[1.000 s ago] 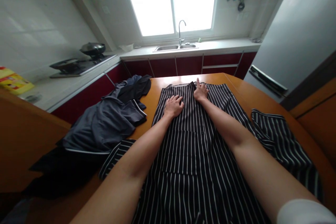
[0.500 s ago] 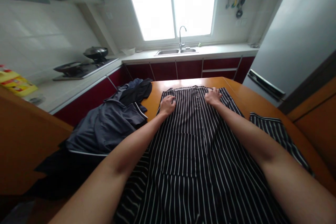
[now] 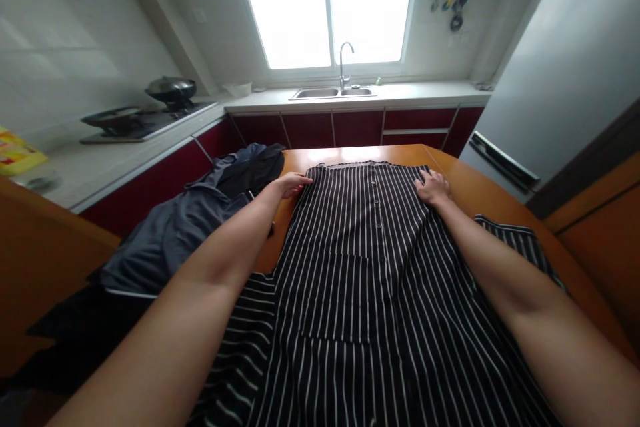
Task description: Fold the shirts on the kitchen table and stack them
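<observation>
A black shirt with white stripes [image 3: 345, 227] lies spread out, buttons up, with a patch pocket on its left half and its straight edge at the far end. At the far left corner, my left hand [image 3: 293, 184] has its fingers pressed together on the cloth's edge. My right hand [image 3: 434, 188] rests over the far right corner, fingers apart on the fabric. One sleeve [image 3: 517, 240] reaches out on the right; the other [image 3: 245, 327] is partly behind my left forearm.
The shirt lies on an orange wooden table [image 3: 350, 155]. Dark grey and black clothes [image 3: 175, 230] are heaped at the left. Beyond are a sink [image 3: 320, 93], a stove with a wok [image 3: 173, 90], and a yellow bottle [image 3: 17, 153]. A fridge [image 3: 540, 80] stands at the right.
My hands have moved apart, the left out to the shirt's left edge and the right to its right edge. The view has shifted slightly.
</observation>
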The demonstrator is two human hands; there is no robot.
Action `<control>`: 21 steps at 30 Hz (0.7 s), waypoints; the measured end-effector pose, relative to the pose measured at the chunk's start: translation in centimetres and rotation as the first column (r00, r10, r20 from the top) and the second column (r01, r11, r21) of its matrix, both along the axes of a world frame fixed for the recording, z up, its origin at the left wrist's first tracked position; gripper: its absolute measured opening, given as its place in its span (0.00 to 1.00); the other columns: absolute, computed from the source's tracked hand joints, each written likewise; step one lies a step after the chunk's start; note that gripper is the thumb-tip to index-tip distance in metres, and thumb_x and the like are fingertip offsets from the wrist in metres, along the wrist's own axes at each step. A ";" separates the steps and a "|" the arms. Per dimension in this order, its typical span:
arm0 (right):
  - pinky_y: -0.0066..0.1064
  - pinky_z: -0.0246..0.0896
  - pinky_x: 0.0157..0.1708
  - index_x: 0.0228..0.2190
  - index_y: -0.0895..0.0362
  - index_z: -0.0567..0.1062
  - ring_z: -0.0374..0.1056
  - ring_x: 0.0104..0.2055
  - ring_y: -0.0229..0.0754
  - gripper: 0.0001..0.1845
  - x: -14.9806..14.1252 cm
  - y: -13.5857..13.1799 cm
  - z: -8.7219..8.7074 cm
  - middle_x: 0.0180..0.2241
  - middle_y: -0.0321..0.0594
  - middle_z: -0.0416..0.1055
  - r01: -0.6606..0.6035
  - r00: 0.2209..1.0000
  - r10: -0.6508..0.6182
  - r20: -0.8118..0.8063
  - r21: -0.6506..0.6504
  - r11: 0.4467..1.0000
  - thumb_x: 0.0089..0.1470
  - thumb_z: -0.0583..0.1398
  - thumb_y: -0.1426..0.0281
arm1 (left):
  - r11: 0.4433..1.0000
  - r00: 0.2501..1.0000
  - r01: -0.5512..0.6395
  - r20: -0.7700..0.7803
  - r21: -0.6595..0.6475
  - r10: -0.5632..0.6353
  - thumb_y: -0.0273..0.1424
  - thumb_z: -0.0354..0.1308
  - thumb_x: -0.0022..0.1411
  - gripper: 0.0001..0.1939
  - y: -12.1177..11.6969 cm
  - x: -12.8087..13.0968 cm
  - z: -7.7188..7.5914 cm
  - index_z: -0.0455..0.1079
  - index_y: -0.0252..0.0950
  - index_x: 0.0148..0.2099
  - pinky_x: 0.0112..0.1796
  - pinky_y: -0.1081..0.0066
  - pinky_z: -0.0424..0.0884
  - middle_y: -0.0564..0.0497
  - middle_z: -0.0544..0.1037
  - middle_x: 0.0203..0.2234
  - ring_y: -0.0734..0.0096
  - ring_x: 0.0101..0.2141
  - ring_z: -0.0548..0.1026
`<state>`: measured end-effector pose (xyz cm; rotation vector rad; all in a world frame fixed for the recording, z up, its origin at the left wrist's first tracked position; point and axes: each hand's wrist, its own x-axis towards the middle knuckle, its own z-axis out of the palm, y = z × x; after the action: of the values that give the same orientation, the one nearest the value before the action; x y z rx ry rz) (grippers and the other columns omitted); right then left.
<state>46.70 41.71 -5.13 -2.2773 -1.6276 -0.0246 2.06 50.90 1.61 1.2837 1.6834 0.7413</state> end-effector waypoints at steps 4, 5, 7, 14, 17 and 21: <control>0.49 0.50 0.64 0.65 0.58 0.66 0.55 0.67 0.57 0.34 0.2 0.0 0.0 0.67 0.54 0.59 -0.009 1.000 0.009 0.009 0.005 1.000 0.65 0.49 0.55 | 0.994 0.997 -0.073 -0.025 0.084 0.075 0.25 0.76 0.46 0.22 0.0 -0.5 -0.4 0.74 0.34 0.44 0.28 0.75 0.69 0.49 0.78 0.32 0.67 0.31 0.77; 0.49 0.50 0.64 0.65 0.58 0.66 0.55 0.67 0.57 0.34 0.2 0.0 0.0 0.67 0.54 0.60 -0.010 1.000 0.010 0.011 0.002 1.000 0.65 0.49 0.54 | 0.989 0.995 -0.095 -0.033 0.113 0.099 0.23 0.75 0.46 0.24 -0.1 -0.6 -0.6 0.74 0.34 0.46 0.30 0.75 0.70 0.48 0.79 0.34 0.66 0.34 0.78; 0.49 0.50 0.64 0.65 0.58 0.66 0.56 0.66 0.58 0.34 0.2 0.1 -0.1 0.66 0.54 0.61 -0.008 1.000 0.008 0.013 -0.005 1.000 0.65 0.48 0.54 | 0.980 0.991 -0.121 -0.036 0.155 0.128 0.18 0.74 0.44 0.29 -0.4 -0.9 -0.8 0.73 0.36 0.49 0.34 0.76 0.71 0.48 0.79 0.39 0.65 0.40 0.78; 0.50 0.51 0.64 0.65 0.57 0.67 0.58 0.65 0.59 0.33 0.2 0.1 -0.2 0.66 0.55 0.61 0.006 0.999 -0.004 -0.045 0.044 0.999 0.64 0.52 0.55 | 0.998 0.990 -0.035 0.138 0.057 0.027 0.20 0.72 0.48 0.24 -0.6 -0.1 0.7 0.73 0.37 0.48 0.32 0.74 0.75 0.49 0.80 0.33 0.68 0.32 0.79; 0.47 0.56 0.62 0.63 0.57 0.68 0.63 0.62 0.57 0.31 1.3 1.0 0.1 0.62 0.54 0.67 0.055 0.988 -0.035 -0.151 0.127 0.990 0.62 0.56 0.59 | 0.999 0.977 0.033 0.208 0.031 -0.039 0.23 0.71 0.52 0.19 -0.6 -0.1 1.6 0.76 0.37 0.46 0.33 0.75 0.77 0.49 0.80 0.32 0.69 0.31 0.80; 0.45 0.67 0.52 0.57 0.68 0.71 0.71 0.51 0.56 0.29 3.3 3.4 1.2 0.53 0.64 0.73 0.177 0.941 -0.109 -0.320 0.190 0.966 0.57 0.62 0.67 | 0.999 0.977 0.040 0.207 0.036 -0.047 0.25 0.70 0.53 0.13 -0.7 -0.7 1.6 0.79 0.35 0.42 0.33 0.72 0.79 0.47 0.81 0.30 0.65 0.32 0.81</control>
<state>50.01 45.10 -3.90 -2.1053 -1.2356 0.1075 1.40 50.24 3.17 1.2163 1.4769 0.8480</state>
